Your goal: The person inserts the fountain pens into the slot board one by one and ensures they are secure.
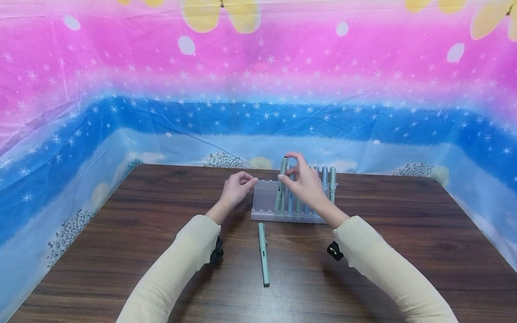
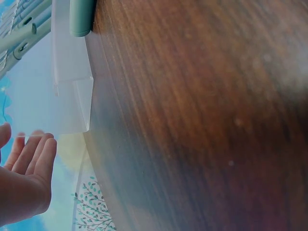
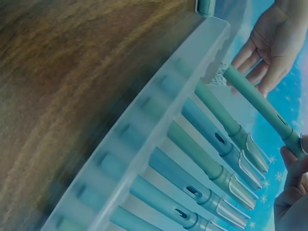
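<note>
We are seeing the right hand (image 1: pixel 304 181) pinching a green pen (image 1: pixel 280 184) near its top, thumb and fingertips curling round the cap end. In the right wrist view the same pen (image 3: pixel 257 108) is slanting across the frame, with the fingers (image 3: pixel 293 166) closing on its upper end at the right edge. The pen is standing almost upright, leaning slightly, its lower end going down into the rack (image 1: pixel 264 202) at the left end of the pen row; we cannot tell whether it is seated in a slot.

The left hand (image 1: pixel 236 188) is hovering just left of the pen, fingers loosely curled with the tips drawn toward the thumb, holding nothing. In the left wrist view its fingers (image 2: pixel 36 154) are lying side by side, relaxed, near the rack's clear wall (image 2: pixel 72 82), and we cannot tell whether they are touching it.

The rack is a clear plastic stand sitting at the middle of the table (image 1: pixel 121 233), toward its far edge. To the right of the held pen, more pens (image 1: pixel 328 181) in blue and green are standing in it, partly hidden by the right hand. The right wrist view is showing them (image 3: pixel 207 168) lying side by side in the rack's (image 3: pixel 144 125) slots, clips facing out.

One more green pen, the loose pen (image 1: pixel 263 253), is lying flat on the table just near of the rack, between the two sleeves (image 1: pixel 177 264), pointing near to far.

Behind the table a pink and blue cloth (image 1: pixel 258 89) with white stars is hanging.
</note>
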The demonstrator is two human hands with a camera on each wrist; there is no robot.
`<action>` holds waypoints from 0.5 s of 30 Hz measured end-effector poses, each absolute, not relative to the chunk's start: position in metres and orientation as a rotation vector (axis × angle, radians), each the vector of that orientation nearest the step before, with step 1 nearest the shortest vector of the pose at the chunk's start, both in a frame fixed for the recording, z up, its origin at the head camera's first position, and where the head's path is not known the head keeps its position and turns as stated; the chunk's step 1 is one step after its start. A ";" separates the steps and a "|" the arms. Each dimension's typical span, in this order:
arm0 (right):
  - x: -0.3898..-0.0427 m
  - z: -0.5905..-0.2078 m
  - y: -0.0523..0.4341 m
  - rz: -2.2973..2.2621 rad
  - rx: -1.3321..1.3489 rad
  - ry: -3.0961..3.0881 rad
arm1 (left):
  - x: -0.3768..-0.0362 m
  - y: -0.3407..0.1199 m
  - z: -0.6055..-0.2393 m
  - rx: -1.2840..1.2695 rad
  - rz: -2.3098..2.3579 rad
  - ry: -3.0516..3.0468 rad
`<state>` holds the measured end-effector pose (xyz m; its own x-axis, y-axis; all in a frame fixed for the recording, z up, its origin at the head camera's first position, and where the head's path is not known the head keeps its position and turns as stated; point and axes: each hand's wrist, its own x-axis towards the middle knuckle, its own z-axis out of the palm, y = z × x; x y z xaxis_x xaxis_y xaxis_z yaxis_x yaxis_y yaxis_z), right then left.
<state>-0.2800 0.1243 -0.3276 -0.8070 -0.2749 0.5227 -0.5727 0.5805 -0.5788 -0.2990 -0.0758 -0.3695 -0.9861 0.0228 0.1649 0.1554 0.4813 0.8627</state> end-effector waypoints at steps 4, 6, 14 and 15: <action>-0.281 -0.335 0.121 1.028 0.698 -2.358 | -0.300 -0.076 -0.370 -0.155 -1.531 -2.587; -0.281 -0.339 0.120 1.004 0.703 -2.330 | -0.300 -0.076 -0.370 -0.153 -1.528 -2.589; -0.281 -0.351 0.116 1.021 0.699 -2.310 | -0.300 -0.076 -0.370 -0.142 -1.534 -2.599; -0.281 -0.352 0.116 1.020 0.697 -2.318 | -0.300 -0.076 -0.370 -0.141 -1.534 -2.598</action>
<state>-0.2808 0.1159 -0.3520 -0.7385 -0.2465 0.6276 -0.6293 0.5863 -0.5101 -0.3000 -0.0756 -0.3703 -0.9883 0.0191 0.1510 0.1414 0.4816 0.8649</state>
